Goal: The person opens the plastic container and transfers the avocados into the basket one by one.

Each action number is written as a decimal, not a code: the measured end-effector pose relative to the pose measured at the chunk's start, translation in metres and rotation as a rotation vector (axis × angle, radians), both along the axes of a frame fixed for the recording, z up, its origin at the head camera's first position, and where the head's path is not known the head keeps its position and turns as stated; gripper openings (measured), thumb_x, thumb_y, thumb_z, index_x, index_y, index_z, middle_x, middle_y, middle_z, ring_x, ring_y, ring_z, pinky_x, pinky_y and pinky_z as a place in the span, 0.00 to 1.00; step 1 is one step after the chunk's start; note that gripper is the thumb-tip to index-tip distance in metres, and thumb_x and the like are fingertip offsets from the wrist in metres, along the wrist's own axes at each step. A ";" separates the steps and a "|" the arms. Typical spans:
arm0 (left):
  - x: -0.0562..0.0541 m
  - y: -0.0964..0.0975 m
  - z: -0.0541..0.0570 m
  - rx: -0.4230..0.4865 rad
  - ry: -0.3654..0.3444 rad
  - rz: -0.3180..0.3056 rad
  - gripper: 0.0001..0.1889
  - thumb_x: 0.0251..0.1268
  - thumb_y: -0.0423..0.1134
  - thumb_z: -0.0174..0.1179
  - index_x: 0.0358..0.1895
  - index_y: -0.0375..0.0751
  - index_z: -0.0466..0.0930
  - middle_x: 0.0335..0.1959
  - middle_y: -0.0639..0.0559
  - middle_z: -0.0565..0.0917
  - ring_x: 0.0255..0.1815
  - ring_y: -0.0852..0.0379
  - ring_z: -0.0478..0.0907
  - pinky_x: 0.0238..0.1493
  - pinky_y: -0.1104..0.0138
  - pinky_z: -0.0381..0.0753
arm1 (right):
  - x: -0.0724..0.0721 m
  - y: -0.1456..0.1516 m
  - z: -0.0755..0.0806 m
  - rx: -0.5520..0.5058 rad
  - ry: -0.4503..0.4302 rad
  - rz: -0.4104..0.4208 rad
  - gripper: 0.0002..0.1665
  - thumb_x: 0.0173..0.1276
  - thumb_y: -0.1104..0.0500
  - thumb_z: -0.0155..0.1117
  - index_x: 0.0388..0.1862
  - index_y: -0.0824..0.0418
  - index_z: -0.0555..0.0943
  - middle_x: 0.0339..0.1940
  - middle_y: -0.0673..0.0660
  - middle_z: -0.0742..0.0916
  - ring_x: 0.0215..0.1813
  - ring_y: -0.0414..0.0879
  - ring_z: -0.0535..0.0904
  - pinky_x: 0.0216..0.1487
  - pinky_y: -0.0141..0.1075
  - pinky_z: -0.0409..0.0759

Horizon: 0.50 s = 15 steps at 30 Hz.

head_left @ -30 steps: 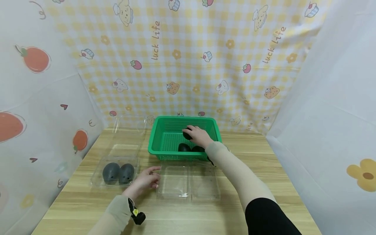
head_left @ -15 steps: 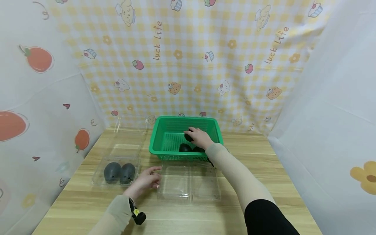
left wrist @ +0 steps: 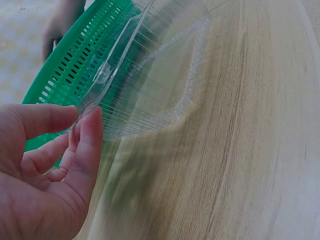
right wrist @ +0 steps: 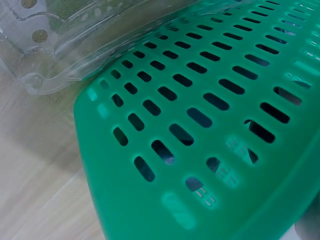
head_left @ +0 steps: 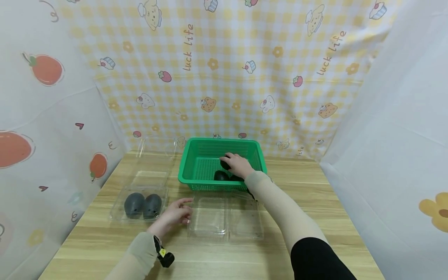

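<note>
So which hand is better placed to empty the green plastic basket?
Probably the right hand: it's over the basket, gripping a black oval object, while the left hand pinches a clear plastic container.

"luck life" lettering, repeated, on the yellow-checked backdrop

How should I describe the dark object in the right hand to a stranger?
Find the green basket on the table. The right hand is inside it. The dark object is the one it grips, while two neighbours lie loose nearer the front rim.
</note>
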<state>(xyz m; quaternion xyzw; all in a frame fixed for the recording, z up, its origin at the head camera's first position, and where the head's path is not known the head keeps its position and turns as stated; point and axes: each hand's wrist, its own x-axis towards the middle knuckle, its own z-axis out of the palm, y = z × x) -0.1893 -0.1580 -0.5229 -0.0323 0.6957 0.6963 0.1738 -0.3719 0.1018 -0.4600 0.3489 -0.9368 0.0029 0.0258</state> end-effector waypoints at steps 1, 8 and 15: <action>0.000 0.000 0.000 -0.002 0.001 -0.001 0.28 0.68 0.25 0.51 0.70 0.24 0.57 0.35 0.44 0.75 0.27 0.57 0.74 0.27 0.69 0.80 | 0.000 0.000 0.000 -0.002 0.000 0.001 0.37 0.65 0.57 0.69 0.72 0.50 0.67 0.71 0.60 0.69 0.65 0.57 0.70 0.54 0.49 0.78; 0.000 -0.001 0.000 -0.001 -0.001 -0.004 0.28 0.68 0.25 0.51 0.70 0.25 0.57 0.35 0.44 0.74 0.27 0.58 0.74 0.27 0.69 0.79 | 0.001 0.000 -0.001 -0.004 -0.026 -0.006 0.36 0.66 0.58 0.68 0.72 0.51 0.68 0.71 0.61 0.69 0.65 0.57 0.70 0.55 0.47 0.78; 0.001 0.001 0.002 0.000 0.003 -0.010 0.28 0.69 0.25 0.50 0.70 0.24 0.56 0.34 0.44 0.74 0.27 0.57 0.74 0.26 0.69 0.79 | 0.001 0.002 -0.003 -0.021 -0.039 -0.017 0.37 0.64 0.60 0.69 0.71 0.52 0.69 0.70 0.62 0.69 0.63 0.58 0.72 0.53 0.46 0.79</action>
